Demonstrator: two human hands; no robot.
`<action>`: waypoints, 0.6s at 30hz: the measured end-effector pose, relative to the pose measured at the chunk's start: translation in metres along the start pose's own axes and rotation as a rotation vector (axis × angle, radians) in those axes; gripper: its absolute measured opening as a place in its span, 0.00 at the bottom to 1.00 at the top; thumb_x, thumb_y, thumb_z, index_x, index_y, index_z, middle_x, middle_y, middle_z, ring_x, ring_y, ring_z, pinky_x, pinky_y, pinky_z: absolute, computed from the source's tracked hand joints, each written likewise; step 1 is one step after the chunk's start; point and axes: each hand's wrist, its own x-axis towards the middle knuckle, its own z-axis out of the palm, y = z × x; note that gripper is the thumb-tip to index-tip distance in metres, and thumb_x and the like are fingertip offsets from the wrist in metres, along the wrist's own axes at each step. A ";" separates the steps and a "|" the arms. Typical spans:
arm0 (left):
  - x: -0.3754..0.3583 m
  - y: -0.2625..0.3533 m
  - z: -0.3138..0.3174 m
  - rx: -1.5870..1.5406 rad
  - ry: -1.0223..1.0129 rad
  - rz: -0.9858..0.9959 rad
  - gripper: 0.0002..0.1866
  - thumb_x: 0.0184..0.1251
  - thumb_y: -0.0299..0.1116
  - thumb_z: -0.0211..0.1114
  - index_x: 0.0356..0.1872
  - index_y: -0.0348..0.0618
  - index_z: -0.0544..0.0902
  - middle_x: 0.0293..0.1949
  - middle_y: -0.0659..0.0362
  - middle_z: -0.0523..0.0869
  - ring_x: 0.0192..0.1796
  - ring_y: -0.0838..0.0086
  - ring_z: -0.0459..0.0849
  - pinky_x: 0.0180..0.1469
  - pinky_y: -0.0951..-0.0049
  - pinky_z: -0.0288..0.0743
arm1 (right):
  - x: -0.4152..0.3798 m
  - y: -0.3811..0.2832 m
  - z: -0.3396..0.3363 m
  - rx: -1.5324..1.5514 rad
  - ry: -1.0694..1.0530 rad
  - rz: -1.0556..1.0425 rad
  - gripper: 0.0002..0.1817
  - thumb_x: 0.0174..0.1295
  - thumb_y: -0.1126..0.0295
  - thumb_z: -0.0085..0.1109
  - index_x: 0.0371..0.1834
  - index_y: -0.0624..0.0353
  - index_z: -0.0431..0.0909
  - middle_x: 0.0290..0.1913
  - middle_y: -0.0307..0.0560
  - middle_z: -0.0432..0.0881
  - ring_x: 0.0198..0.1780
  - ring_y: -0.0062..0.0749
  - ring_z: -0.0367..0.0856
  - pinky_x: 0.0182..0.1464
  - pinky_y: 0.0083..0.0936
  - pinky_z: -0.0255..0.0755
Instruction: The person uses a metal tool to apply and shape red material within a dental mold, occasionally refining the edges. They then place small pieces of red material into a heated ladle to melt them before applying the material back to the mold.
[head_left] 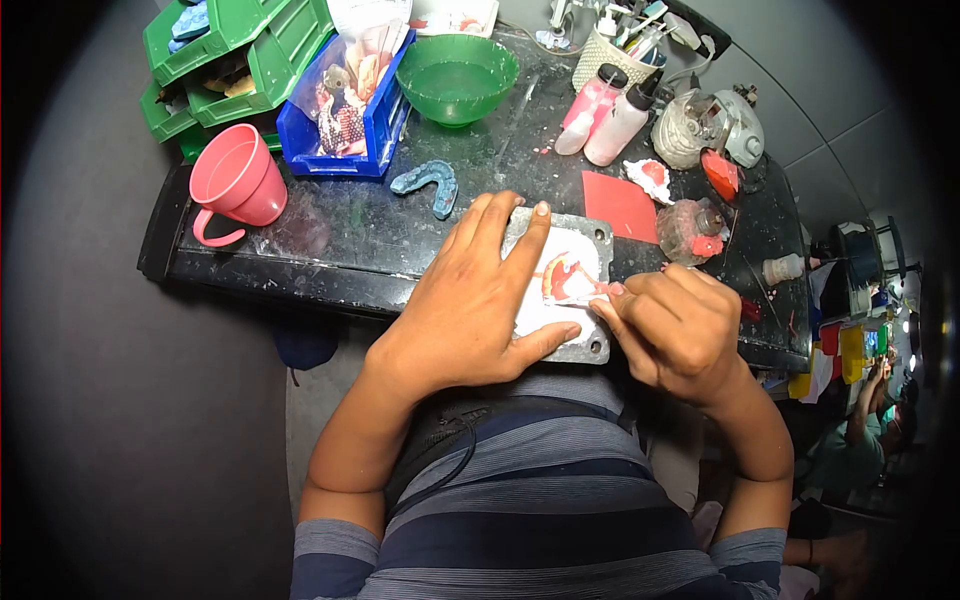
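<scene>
A grey metal flask filled with white plaster is at the front edge of the black bench. Set in the plaster is a curved red and orange wax piece. My left hand lies over the left part of the flask, fingers spread and thumb across the plaster. On the right, my right hand is closed around a thin tool, whose tip is at the wax; pinkish material shows by the fingertips. Just behind the flask lies a flat red wax sheet.
Behind my hands are a blue dental cast, pink mug, blue bin, green bowl, two bottles and a glass burner jar. Green bins stand back left. Another person is far right.
</scene>
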 end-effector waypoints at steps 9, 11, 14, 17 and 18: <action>0.002 -0.003 -0.001 -0.050 -0.009 0.011 0.56 0.62 0.58 0.85 0.83 0.31 0.72 0.78 0.26 0.71 0.81 0.29 0.70 0.83 0.40 0.66 | -0.006 0.022 0.020 0.292 -0.012 0.104 0.12 0.60 0.71 0.83 0.28 0.56 0.84 0.27 0.43 0.81 0.25 0.40 0.79 0.27 0.38 0.71; 0.002 -0.002 -0.001 -0.055 -0.009 0.011 0.56 0.62 0.57 0.85 0.83 0.31 0.72 0.78 0.26 0.71 0.81 0.29 0.70 0.83 0.40 0.66 | -0.006 0.023 0.023 0.329 0.012 0.089 0.12 0.59 0.70 0.84 0.29 0.56 0.85 0.27 0.42 0.82 0.25 0.40 0.80 0.27 0.37 0.71; 0.002 -0.001 -0.001 -0.051 -0.008 0.005 0.55 0.62 0.57 0.85 0.83 0.31 0.72 0.78 0.26 0.71 0.81 0.29 0.70 0.83 0.41 0.66 | -0.010 0.023 0.029 0.306 0.060 0.067 0.11 0.59 0.70 0.84 0.29 0.56 0.86 0.28 0.42 0.83 0.25 0.39 0.80 0.27 0.36 0.70; 0.003 -0.001 0.000 -0.049 -0.008 0.007 0.55 0.62 0.57 0.85 0.83 0.31 0.72 0.77 0.26 0.71 0.81 0.29 0.70 0.83 0.41 0.67 | -0.011 0.018 0.034 0.242 0.128 0.061 0.12 0.59 0.69 0.84 0.29 0.55 0.85 0.27 0.42 0.82 0.25 0.38 0.80 0.27 0.36 0.70; 0.003 0.000 -0.001 -0.042 -0.010 0.005 0.55 0.62 0.57 0.85 0.83 0.31 0.72 0.77 0.27 0.71 0.80 0.30 0.70 0.82 0.41 0.67 | -0.012 0.017 0.035 0.243 0.131 0.065 0.12 0.59 0.69 0.84 0.29 0.55 0.85 0.27 0.42 0.82 0.25 0.38 0.80 0.27 0.36 0.70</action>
